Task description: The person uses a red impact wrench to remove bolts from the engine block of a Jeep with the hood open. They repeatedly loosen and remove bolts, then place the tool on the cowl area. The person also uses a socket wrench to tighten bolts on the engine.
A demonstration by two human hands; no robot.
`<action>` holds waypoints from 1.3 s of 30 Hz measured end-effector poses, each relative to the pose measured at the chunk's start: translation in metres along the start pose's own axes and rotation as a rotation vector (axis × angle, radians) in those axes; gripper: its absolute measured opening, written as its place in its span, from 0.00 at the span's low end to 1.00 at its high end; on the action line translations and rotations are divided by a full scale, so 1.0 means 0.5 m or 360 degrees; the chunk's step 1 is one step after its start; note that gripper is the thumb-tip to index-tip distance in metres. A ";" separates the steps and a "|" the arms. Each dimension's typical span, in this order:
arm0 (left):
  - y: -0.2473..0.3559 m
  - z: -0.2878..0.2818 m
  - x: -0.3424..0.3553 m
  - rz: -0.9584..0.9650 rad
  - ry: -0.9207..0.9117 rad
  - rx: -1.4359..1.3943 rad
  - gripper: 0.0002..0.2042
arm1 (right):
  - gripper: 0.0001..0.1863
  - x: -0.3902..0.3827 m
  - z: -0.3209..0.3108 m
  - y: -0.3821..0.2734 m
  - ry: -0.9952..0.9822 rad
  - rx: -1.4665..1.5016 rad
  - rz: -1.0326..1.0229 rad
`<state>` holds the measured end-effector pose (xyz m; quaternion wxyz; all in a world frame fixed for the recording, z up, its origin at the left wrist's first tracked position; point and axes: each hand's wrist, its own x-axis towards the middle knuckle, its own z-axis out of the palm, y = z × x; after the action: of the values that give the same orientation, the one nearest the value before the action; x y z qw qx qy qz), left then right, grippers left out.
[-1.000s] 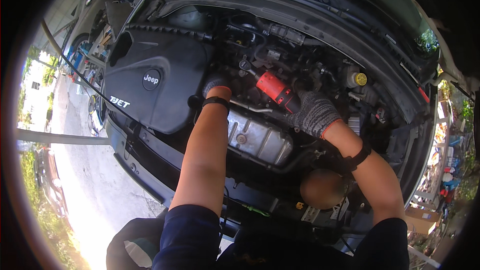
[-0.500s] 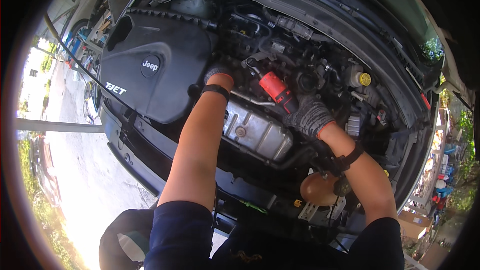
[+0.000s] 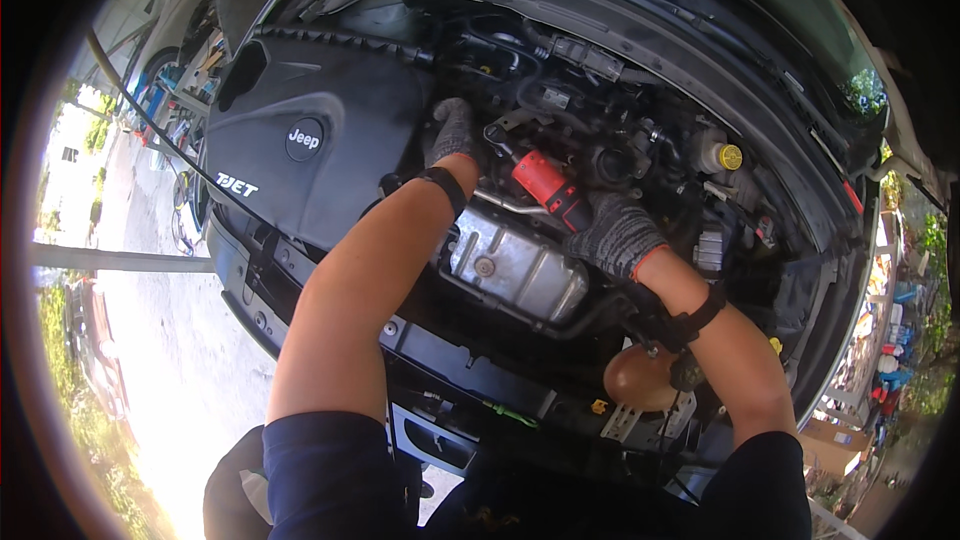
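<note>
My right hand (image 3: 618,230), in a grey knit glove, is wrapped round the handle of a red and black cordless ratchet (image 3: 545,183). The tool's round metal head (image 3: 494,132) points away to the upper left, over the middle of the engine. What lies under that head is too dark to make out. My left hand (image 3: 455,130), gloved the same way, is raised beside the right edge of the black engine cover (image 3: 340,155). Its fingers are bent inward, and anything between them is hidden. Nearer me sits a silver ribbed metal shield (image 3: 515,265), below both hands.
Hoses and wiring fill the engine bay behind the ratchet. A fluid reservoir with a yellow cap (image 3: 731,157) stands at the right. A brown rounded object (image 3: 640,377) rests near the front, beside my right forearm. A thin prop rod (image 3: 150,120) crosses the left side.
My left hand has come up out of the engine and moved slightly right and away, its elbow swinging left. The ratchet has shifted slightly left, still in my right hand.
</note>
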<state>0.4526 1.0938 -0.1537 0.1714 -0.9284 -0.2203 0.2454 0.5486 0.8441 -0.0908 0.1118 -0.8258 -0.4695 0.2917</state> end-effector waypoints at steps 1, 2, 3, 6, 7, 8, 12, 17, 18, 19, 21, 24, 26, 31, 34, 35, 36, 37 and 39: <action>-0.044 0.084 0.030 -0.0200 0.0146 -0.0310 0.14 | 0.26 0.010 0.016 -0.024 -0.0016 0.0015 -0.0103; -0.092 0.166 0.050 -0.0402 0.0306 -0.0607 0.11 | 0.27 0.016 0.028 -0.054 -0.0028 0.0098 -0.0176; -0.124 0.206 0.046 -0.0585 0.0491 -0.0908 0.10 | 0.27 0.018 0.037 -0.078 -0.0033 0.0172 -0.0224; -0.053 -0.056 -0.128 0.0165 0.0215 -0.0309 0.11 | 0.27 0.009 0.021 0.000 -0.0051 0.0321 0.0091; -0.088 -0.049 -0.194 0.0109 0.0238 -0.0588 0.12 | 0.26 0.015 0.025 -0.015 -0.0108 0.0400 0.0117; -0.115 -0.032 -0.246 0.0069 0.0273 -0.0875 0.12 | 0.25 0.019 0.031 -0.020 -0.0117 0.0358 0.0093; -0.162 0.064 -0.484 -0.0206 0.0363 -0.2481 0.15 | 0.25 0.060 0.079 -0.035 -0.0167 0.0255 -0.0040; -0.081 0.094 -0.580 -0.0630 0.0084 -0.3958 0.22 | 0.25 0.084 0.116 -0.046 -0.0248 0.0289 0.0091; -0.056 0.088 -0.581 -0.0652 0.0165 -0.4122 0.24 | 0.25 0.088 0.123 -0.049 -0.0236 0.0223 0.0078; -0.037 0.082 -0.577 -0.0695 0.0249 -0.4114 0.26 | 0.25 0.092 0.129 -0.052 -0.0228 0.0164 0.0067; -0.015 0.098 -0.565 -0.0559 0.0387 -0.4322 0.27 | 0.25 0.095 0.136 -0.064 -0.0230 0.0129 0.0076; -0.007 0.118 -0.525 -0.0485 0.0490 -0.4540 0.25 | 0.25 0.092 0.134 -0.074 -0.0191 0.0140 0.0065; -0.005 0.144 -0.480 -0.0591 0.0478 -0.4607 0.19 | 0.25 0.101 0.138 -0.065 -0.0228 0.0235 0.0117; 0.002 0.115 -0.395 -0.0263 0.0959 -0.3854 0.12 | 0.27 0.095 0.124 -0.094 -0.0245 -0.0100 0.0028; -0.033 0.144 -0.319 -0.0541 0.0303 -0.3301 0.17 | 0.29 0.104 0.141 -0.102 -0.0252 -0.0179 0.0040; -0.038 0.168 -0.282 -0.0517 0.0320 -0.2645 0.19 | 0.30 0.109 0.148 -0.106 -0.0258 -0.0199 0.0055; -0.031 0.173 -0.251 -0.0456 0.0331 -0.2001 0.22 | 0.30 0.110 0.147 -0.098 -0.0240 -0.0212 0.0084; -0.028 0.163 -0.246 -0.0522 0.0243 -0.2000 0.23 | 0.31 0.109 0.148 -0.097 -0.0229 -0.0215 0.0096; -0.017 0.139 -0.233 -0.0653 0.0068 -0.1993 0.27 | 0.31 0.108 0.149 -0.095 -0.0217 -0.0215 0.0118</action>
<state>0.3214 1.0582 -0.1630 -0.3536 -0.7964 -0.4904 0.0147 0.4921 0.9084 -0.1492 0.0128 -0.8265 -0.4638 0.3188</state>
